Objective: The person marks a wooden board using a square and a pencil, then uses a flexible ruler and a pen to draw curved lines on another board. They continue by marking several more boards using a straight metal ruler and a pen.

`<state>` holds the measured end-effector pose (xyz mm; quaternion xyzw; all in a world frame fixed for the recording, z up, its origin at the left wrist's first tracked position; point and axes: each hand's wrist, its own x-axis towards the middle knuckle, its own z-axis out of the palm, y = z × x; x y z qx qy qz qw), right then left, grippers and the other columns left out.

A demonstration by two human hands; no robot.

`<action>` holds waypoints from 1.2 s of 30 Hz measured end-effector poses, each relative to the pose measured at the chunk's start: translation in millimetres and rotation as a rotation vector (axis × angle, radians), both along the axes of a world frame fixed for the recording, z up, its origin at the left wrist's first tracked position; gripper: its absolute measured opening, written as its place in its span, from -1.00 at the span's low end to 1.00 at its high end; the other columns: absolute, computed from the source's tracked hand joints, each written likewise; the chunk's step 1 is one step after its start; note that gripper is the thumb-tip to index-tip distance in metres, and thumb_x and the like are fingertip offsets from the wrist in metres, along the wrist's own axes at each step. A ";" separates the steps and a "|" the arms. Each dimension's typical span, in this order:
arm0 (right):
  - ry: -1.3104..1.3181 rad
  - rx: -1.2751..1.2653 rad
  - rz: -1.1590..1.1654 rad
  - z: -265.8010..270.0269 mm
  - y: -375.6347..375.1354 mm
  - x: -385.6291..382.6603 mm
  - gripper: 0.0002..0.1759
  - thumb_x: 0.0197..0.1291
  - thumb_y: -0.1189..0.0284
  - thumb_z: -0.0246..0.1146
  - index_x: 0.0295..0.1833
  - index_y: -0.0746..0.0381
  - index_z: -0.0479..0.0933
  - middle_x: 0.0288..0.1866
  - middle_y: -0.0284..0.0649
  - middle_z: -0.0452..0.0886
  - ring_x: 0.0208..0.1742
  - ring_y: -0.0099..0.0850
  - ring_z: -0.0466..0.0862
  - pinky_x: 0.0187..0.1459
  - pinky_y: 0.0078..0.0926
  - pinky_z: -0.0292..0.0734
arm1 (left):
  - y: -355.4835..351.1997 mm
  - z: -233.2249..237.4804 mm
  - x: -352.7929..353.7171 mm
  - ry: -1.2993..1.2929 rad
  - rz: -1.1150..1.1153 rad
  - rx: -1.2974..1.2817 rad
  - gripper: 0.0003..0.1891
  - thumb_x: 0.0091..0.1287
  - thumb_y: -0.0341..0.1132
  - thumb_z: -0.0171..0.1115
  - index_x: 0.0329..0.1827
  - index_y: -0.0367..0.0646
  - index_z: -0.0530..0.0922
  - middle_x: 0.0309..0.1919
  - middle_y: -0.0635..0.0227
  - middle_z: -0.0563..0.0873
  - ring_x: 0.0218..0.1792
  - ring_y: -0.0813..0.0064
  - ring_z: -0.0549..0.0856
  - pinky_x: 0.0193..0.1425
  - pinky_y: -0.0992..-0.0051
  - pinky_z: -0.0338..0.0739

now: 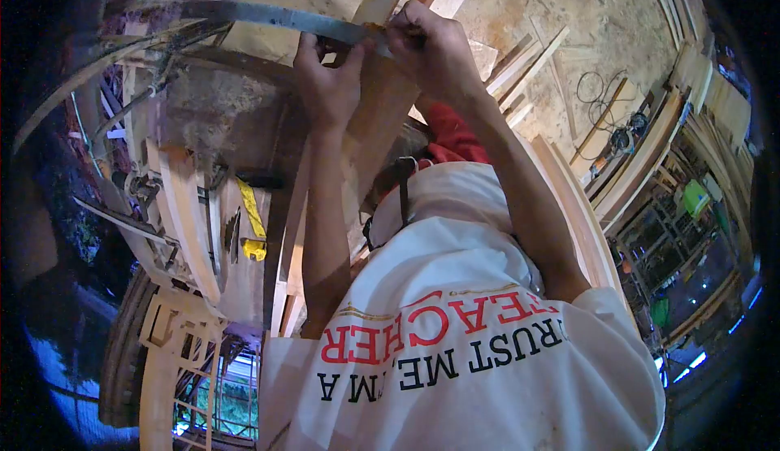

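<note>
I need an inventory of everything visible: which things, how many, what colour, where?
Metal strip: one, grey, upper left to centre
Wooden beam: one, brown, upper centre
Loose wood pieces: several, pale, upper right
Stacked boards: several, brown, right
Yellow object: one, yellow, left
Green item: one, green, far right
Dim edges: unclear, uncounted
Red cloth: one, red, above centre
Shirt: one, white, bottom centre
Left hand: one, bare, on the metal strip
Right hand: one, bare, metal strip's right end

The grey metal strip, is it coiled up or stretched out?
Stretched out: the metal strip runs in one long sweep from the left hand and right hand, no loops showing.
</note>
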<state>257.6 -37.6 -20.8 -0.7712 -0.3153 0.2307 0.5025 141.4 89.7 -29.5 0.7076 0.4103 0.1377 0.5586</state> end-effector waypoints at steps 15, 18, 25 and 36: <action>0.047 -0.024 0.016 -0.6 -3.7 2.5 -0.92 0.36 0.55 0.30 -0.14 0.25 0.51 -0.41 -0.29 0.56 -0.36 -0.58 0.53 -0.27 -0.49 0.54 | 1.4 -5.6 -1.1 -0.047 -0.013 0.015 -0.63 0.14 -0.32 0.61 -0.14 -0.29 0.60 -0.33 0.28 0.74 -0.31 0.47 0.70 -0.21 0.39 0.66; 0.041 -0.037 0.024 0.3 -3.1 1.8 -0.91 0.34 0.55 0.31 -0.14 0.25 0.52 -0.42 -0.27 0.57 -0.37 -0.55 0.55 -0.27 -0.48 0.56 | -0.5 -5.2 -1.0 -0.047 0.006 -0.005 -0.62 0.14 -0.30 0.62 -0.14 -0.29 0.60 -0.33 0.27 0.74 -0.31 0.45 0.71 -0.19 0.38 0.65; 0.027 -0.004 0.008 -4.9 -4.5 -0.4 -0.88 0.31 0.56 0.35 -0.11 0.24 0.54 -0.40 -0.23 0.63 -0.37 -0.53 0.60 -0.26 -0.46 0.59 | 0.0 -6.7 -3.9 -0.018 0.001 0.019 -0.57 0.13 -0.24 0.63 -0.09 -0.30 0.61 -0.30 0.23 0.75 -0.23 0.37 0.72 -0.03 0.34 0.60; 0.152 -0.091 -0.276 31.3 -50.5 0.1 -0.80 0.47 0.39 0.17 -0.03 0.27 0.63 -0.19 -0.16 0.70 -0.11 -0.47 0.67 -0.05 -0.51 0.54 | 1.6 -9.2 -33.4 -0.065 0.050 -0.189 -0.59 0.21 -0.42 0.56 0.06 -0.28 0.58 -0.17 0.34 0.75 -0.16 0.50 0.70 -0.02 0.43 0.60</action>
